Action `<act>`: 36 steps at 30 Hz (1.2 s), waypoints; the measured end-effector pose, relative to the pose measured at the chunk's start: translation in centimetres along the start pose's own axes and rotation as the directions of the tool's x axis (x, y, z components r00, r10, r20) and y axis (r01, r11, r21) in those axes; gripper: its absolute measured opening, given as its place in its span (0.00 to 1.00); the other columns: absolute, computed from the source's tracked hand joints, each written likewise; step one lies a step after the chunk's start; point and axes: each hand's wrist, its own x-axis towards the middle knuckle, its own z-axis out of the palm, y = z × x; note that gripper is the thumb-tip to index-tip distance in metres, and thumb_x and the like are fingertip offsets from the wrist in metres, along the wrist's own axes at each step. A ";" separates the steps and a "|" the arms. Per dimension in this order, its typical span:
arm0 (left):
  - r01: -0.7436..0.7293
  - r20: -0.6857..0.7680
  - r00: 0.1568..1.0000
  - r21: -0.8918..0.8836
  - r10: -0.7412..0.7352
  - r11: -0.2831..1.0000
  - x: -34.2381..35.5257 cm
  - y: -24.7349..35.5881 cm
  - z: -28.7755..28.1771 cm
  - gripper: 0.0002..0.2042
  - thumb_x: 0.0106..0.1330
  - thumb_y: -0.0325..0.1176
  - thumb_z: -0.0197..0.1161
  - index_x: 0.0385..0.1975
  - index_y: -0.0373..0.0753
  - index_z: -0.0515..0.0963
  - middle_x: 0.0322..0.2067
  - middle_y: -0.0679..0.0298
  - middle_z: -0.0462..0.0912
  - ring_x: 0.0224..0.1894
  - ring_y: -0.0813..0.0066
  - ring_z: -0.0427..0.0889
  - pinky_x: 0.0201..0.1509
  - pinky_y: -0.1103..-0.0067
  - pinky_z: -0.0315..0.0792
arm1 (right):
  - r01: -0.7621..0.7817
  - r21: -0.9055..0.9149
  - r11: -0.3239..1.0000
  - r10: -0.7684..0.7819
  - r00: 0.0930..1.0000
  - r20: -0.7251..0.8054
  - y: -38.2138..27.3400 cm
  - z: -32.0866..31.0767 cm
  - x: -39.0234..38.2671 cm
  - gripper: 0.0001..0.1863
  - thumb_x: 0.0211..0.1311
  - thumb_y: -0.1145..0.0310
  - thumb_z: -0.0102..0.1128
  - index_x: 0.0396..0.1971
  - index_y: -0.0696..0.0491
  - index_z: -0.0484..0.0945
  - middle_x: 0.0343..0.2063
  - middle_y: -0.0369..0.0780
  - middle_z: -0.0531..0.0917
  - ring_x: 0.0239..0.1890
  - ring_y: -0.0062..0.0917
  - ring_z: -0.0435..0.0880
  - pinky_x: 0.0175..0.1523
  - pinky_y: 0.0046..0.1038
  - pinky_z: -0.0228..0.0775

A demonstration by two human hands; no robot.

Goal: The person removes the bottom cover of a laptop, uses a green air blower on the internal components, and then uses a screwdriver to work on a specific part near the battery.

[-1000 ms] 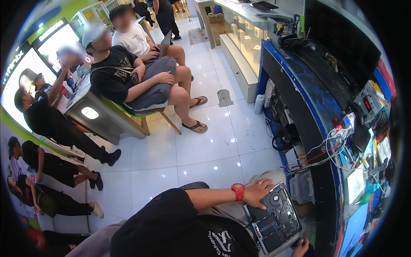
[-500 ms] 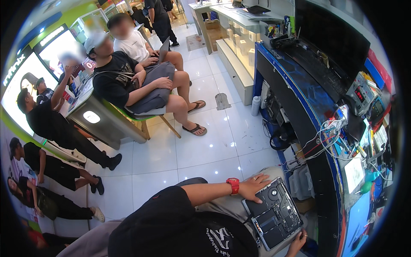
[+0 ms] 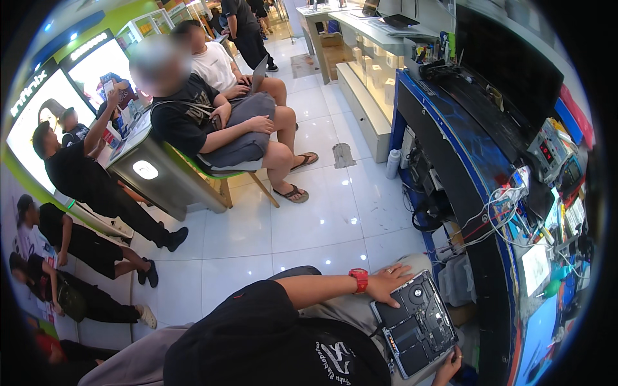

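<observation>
On my lap lies an opened laptop, underside up, its bottom cover off. Black battery packs, a round fan and a dark circuit board show inside. My left hand, below a red wristwatch, rests flat at the laptop's upper left edge. Its fingers are stretched out over my trouser leg and the thumb touches the casing. At the lower right corner, my right hand holds the laptop's edge between thumb and fingers; part of that hand is hidden below the rim.
Right of me stands a cluttered workbench with a monitor, loose white cables and a power supply. Plastic containers sit beneath it. Two people sit ahead on the left, one with a laptop. A white bottle stands on the floor.
The whole view has shifted slightly, so the surroundings sit a little farther right. Both hands keep their places on the laptop.
</observation>
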 end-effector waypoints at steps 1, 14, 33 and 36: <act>0.006 0.004 1.000 -0.002 -0.006 1.000 0.0 0.2 0.0 0.59 0.59 0.63 0.69 0.81 0.40 0.42 0.80 0.42 0.38 0.82 0.35 0.33 0.83 0.52 0.40 | 0.039 -0.114 0.993 -0.041 0.999 -0.016 -2.5 -0.5 -0.2 0.18 0.76 0.68 0.59 0.56 0.65 0.81 0.49 0.53 0.87 0.49 0.37 0.85 0.57 0.35 0.77; -0.029 0.006 1.000 -0.038 0.029 0.999 0.9 1.4 -1.0 0.60 0.55 0.56 0.75 0.81 0.41 0.42 0.80 0.43 0.38 0.82 0.37 0.34 0.81 0.48 0.42 | -0.004 0.120 0.993 0.010 0.999 -0.050 4.4 0.4 -0.2 0.17 0.77 0.69 0.55 0.57 0.65 0.80 0.51 0.51 0.84 0.54 0.35 0.82 0.62 0.35 0.70; 0.029 -0.021 0.999 -0.071 -0.030 0.997 -0.3 -0.2 -0.1 0.61 0.52 0.62 0.75 0.82 0.45 0.44 0.80 0.42 0.37 0.82 0.37 0.33 0.82 0.51 0.40 | -0.068 -0.040 0.997 0.069 0.997 0.046 -2.0 0.5 0.8 0.23 0.71 0.81 0.51 0.65 0.63 0.76 0.61 0.50 0.81 0.64 0.37 0.79 0.70 0.34 0.65; 0.037 -0.016 0.999 -0.078 -0.038 0.996 -0.8 0.1 -0.7 0.61 0.52 0.61 0.76 0.81 0.43 0.46 0.80 0.41 0.39 0.82 0.37 0.34 0.82 0.52 0.42 | -0.039 -0.068 0.997 0.041 0.999 0.029 -1.8 0.8 0.6 0.23 0.70 0.81 0.51 0.64 0.63 0.76 0.60 0.51 0.82 0.63 0.38 0.80 0.69 0.35 0.66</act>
